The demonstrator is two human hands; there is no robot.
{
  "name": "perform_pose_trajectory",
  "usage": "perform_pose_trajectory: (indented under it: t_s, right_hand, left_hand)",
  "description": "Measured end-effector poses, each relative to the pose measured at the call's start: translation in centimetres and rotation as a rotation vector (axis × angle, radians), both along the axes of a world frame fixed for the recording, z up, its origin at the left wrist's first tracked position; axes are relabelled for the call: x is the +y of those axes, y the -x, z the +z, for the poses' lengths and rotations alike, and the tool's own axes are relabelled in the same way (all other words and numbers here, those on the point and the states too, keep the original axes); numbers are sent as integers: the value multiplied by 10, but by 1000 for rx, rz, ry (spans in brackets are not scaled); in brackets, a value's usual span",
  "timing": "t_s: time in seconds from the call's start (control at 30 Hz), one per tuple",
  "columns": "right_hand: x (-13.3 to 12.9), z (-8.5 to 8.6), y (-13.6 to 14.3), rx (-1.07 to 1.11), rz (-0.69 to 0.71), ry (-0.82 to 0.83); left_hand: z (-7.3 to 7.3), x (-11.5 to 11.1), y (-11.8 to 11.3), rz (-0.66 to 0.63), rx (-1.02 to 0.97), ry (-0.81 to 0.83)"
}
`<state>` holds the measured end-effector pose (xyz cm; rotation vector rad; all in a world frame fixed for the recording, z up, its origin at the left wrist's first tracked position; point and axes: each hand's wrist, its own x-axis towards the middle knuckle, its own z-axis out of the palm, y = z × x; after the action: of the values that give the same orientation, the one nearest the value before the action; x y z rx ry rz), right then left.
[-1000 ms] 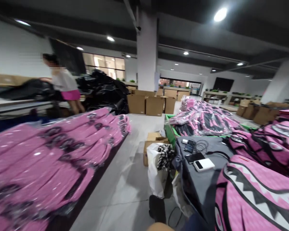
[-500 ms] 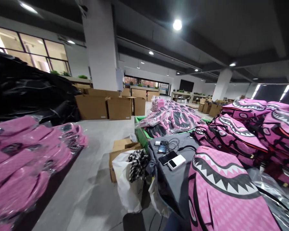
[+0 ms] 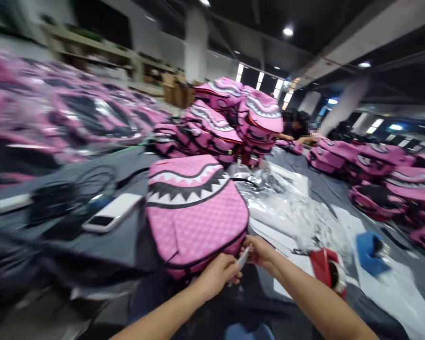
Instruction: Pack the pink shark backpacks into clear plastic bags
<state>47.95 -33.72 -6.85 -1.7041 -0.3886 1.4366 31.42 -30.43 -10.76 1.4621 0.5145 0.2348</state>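
A pink backpack (image 3: pixel 201 208) with a black-and-white shark-teeth band lies on the dark table cover, right in front of me. At its lower right corner, my left hand (image 3: pixel 221 271) pinches a small white tag (image 3: pixel 243 258). My right hand (image 3: pixel 255 250) is closed at the tag's upper end, against the bag's edge. Part of the tag is hidden by my fingers.
Left of the bag lie a white power bank (image 3: pixel 113 212) and cables. More pink bags (image 3: pixel 258 113) are piled behind. Clear plastic bags (image 3: pixel 286 208), a red tape dispenser (image 3: pixel 327 271) and a blue one (image 3: pixel 371 252) are at right. People work further back.
The view has swung to the right, toward the table. Both hands have come into view at the backpack, holding the white tag.
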Motion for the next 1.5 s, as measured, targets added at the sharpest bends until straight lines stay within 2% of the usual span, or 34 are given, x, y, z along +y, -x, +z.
perform_pose_trajectory:
  t_s: [0.13,0.23,0.3,0.37,0.43,0.53,0.6,0.63,0.7,0.77,0.83,0.93,1.03,1.1,1.23,1.3,1.37,1.43,1.5]
  right_hand:
    - [1,-8,11,194,-184,-43]
    - [0,-13,22,291,-251,-148]
    - [0,-19,25,328,-258,-204]
    - [1,-25,23,305,-217,-239]
    - [2,-31,17,235,-171,-272]
    - [0,-36,1,-63,-4,-292]
    - [-8,-39,-8,-292,92,-267]
    - [-12,-41,-10,-380,84,-257]
    - [-22,-43,-9,-440,-31,-282]
    - [-28,-44,0,-374,-98,-342]
    - [-26,-42,13,-245,-88,-369]
    - [-8,-34,28,-182,-77,-285]
    - [12,-24,31,-100,-83,-192]
    - [21,-19,27,-19,-97,-194]
    - [27,-16,15,6,-85,-208]
    - [26,-17,8,-49,-50,-210]
    - [19,-17,2,-126,-30,-219]
    - [6,-17,-3,-349,-5,-245]
    - [-18,-16,-5,-662,11,-276]
  left_hand:
    - [16,8,13,-77,59,-195]
    - [23,9,20,-70,151,-355]
    - [23,10,21,-43,206,-377]
    - [20,14,21,-10,248,-322]
    - [18,19,21,3,303,-175]
    - [19,22,23,72,381,46]
    - [22,20,25,161,392,100]
    - [24,18,26,203,387,115]
    - [28,15,27,260,381,129]
    - [29,12,27,285,372,125]
    - [26,12,27,282,359,104]
    - [15,14,30,282,344,64]
    - [9,18,34,294,341,33]
    - [13,20,33,268,320,35]
    - [33,25,25,126,287,69]
    - [40,28,21,70,318,73]
    - [41,29,18,71,331,38]
    - [38,27,18,117,301,-23]
    - [32,23,19,185,264,-113]
